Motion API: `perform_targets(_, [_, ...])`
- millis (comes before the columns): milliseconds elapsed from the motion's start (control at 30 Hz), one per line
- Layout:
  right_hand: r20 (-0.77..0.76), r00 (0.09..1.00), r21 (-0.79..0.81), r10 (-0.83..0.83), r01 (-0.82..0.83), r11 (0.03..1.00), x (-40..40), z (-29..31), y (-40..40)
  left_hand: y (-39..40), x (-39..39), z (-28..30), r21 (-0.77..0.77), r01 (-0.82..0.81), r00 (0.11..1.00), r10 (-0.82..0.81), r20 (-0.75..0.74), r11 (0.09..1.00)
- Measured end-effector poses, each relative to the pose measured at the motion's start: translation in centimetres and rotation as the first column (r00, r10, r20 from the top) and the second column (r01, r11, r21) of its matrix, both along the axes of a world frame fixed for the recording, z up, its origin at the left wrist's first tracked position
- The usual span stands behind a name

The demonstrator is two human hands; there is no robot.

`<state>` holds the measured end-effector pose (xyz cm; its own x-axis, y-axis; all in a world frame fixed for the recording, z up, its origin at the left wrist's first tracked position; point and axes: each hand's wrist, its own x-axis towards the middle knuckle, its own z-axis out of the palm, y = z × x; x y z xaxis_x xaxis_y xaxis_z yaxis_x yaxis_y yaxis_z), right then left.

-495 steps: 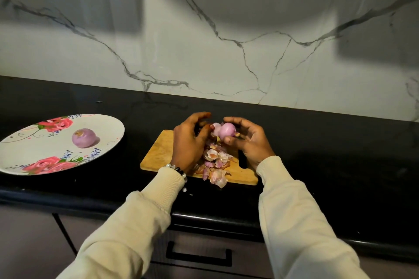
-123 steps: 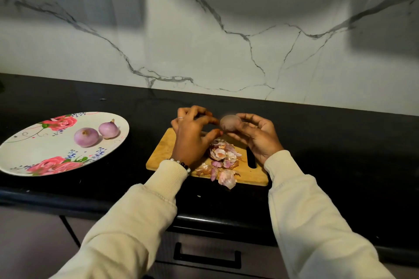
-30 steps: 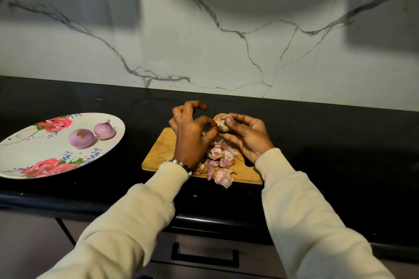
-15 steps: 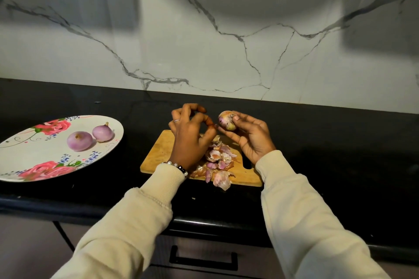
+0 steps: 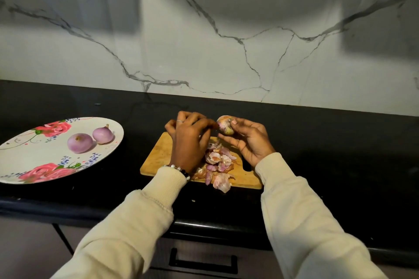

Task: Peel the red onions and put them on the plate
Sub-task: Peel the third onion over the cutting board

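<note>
My right hand (image 5: 246, 140) grips the half-peeled onion (image 5: 225, 125) above the cutting board's (image 5: 158, 154) far edge; my left hand's (image 5: 189, 137) fingers pinch at its skin. I should pull loose layers downward, letting scraps join the peels (image 5: 218, 165).

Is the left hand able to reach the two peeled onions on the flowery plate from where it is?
Probably yes. The left hand is over the cutting board, and only bare black counter lies between it and the plate holding the peeled onions. Nothing blocks the way.
</note>
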<state>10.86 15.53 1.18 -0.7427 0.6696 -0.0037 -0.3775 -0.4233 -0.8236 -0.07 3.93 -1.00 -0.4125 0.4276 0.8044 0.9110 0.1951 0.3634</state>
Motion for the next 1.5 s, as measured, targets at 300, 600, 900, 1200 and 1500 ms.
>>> perform_targets(300, [0.034, 0.999, 0.005, 0.031, -0.032, 0.999, 0.1, 0.0, -0.2, 0.0, -0.3, -0.2, -0.032, 0.063, 0.991, -0.066, -0.119, 0.997])
perform_targets(600, [0.092, 0.993, 0.046, 0.073, -0.078, 0.996, 0.1, -0.1, 0.0, 0.0, -0.3, -0.3, -0.028, 0.083, 0.989, -0.086, -0.118, 0.996])
perform_targets(900, [0.128, 0.990, 0.067, 0.059, -0.068, 0.995, 0.1, -0.2, 0.0, 0.2, -0.5, -0.3, -0.103, 0.146, 0.988, -0.150, -0.031, 0.984])
perform_targets(1200, [0.107, 0.993, 0.043, 0.049, -0.054, 0.998, 0.2, -0.3, 0.1, 0.3, -0.3, -0.3, -0.185, 0.092, 0.992, -0.105, -0.063, 0.978])
perform_targets(1500, [0.113, 0.990, -0.094, -0.079, 0.089, 0.992, 0.1, -0.3, 1.3, -0.2, -0.4, 0.0, -0.156, -0.014, 0.999, 0.008, -0.034, 0.988])
